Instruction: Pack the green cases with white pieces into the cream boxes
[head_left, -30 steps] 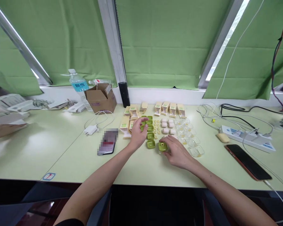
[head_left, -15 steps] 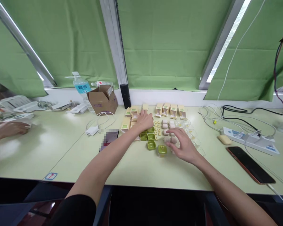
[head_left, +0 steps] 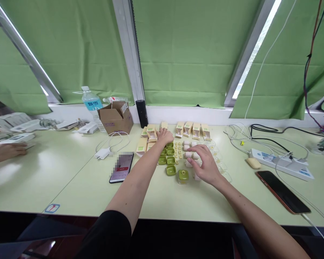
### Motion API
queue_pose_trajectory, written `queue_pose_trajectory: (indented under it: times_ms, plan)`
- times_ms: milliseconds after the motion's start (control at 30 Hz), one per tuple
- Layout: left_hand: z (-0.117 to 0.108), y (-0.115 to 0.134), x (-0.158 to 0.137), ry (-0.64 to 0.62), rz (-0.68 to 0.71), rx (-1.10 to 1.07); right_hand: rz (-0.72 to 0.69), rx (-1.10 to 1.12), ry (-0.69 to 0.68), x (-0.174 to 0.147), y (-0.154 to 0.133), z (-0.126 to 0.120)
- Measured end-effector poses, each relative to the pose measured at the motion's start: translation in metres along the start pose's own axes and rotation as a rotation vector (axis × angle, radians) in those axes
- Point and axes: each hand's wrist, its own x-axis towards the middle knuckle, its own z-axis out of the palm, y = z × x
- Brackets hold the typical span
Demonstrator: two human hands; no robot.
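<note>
My left hand (head_left: 165,136) reaches to the far side of the laid-out parts, its fingers stretched toward a small cream carton (head_left: 164,125); whether they touch it I cannot tell. Other cartons (head_left: 141,145) lie left of it. Under and before that hand stand several square green lids (head_left: 171,160). My right hand (head_left: 207,164) hovers open, thumb and fingers apart, over white cylinders (head_left: 186,143). Nearer me sits a clear jar with a green lid (head_left: 183,175) and a yellow piece on top. Small yellow pieces (head_left: 177,150) form rows between the lids and cylinders.
Opened cartons (head_left: 196,130) stand behind, with clear containers (head_left: 221,166) at right. A phone (head_left: 122,167) and charger (head_left: 102,153) lie left, another phone (head_left: 283,191) and power strip (head_left: 282,164) right. A cardboard box (head_left: 116,118) stands behind; another person's hand (head_left: 8,153) is far left.
The view has shifted slightly, so the scene sits a little lower and further left. My left hand remains by the far carton, and my right hand still hovers over the cylinders.
</note>
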Motion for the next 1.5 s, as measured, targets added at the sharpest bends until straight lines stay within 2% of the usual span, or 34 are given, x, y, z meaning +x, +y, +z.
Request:
queue_pose_trajectory:
  times_ms: [133,233,333,400,467,600,700,833,1000,1167,1500]
  plan:
    - [-0.006,0.003,-0.005,0.065,0.074,0.006,0.007,-0.007,0.013,0.018,-0.004,0.003]
    - [-0.017,0.006,-0.022,0.145,0.164,0.022,0.021,0.007,0.070,0.029,-0.003,0.005]
    - [-0.028,0.005,-0.055,0.242,0.264,0.060,0.047,0.070,0.152,0.032,0.003,0.006]
    - [-0.032,0.001,-0.085,0.424,0.403,0.151,0.081,0.141,0.190,0.031,0.007,0.007]
    - [-0.033,-0.004,-0.116,0.524,0.477,0.228,0.116,0.216,0.203,0.029,0.010,0.008]
    - [-0.026,-0.018,-0.166,0.577,0.580,0.354,0.136,0.266,0.095,0.024,0.010,0.011]
    - [-0.019,-0.025,-0.185,0.558,0.680,0.420,0.165,0.189,-0.038,0.021,0.005,0.013]
    - [-0.014,-0.030,-0.194,0.518,0.779,0.469,0.172,0.107,-0.126,0.017,0.000,0.015]
    - [-0.010,-0.030,-0.200,0.488,0.879,0.433,0.178,0.089,-0.119,0.015,-0.001,0.013]
    - [-0.005,-0.025,-0.207,0.531,0.921,0.381,0.272,0.108,-0.098,0.014,0.004,0.009]
    - [0.004,-0.023,-0.204,0.572,0.983,0.207,0.244,0.509,-0.014,0.016,0.006,0.011]
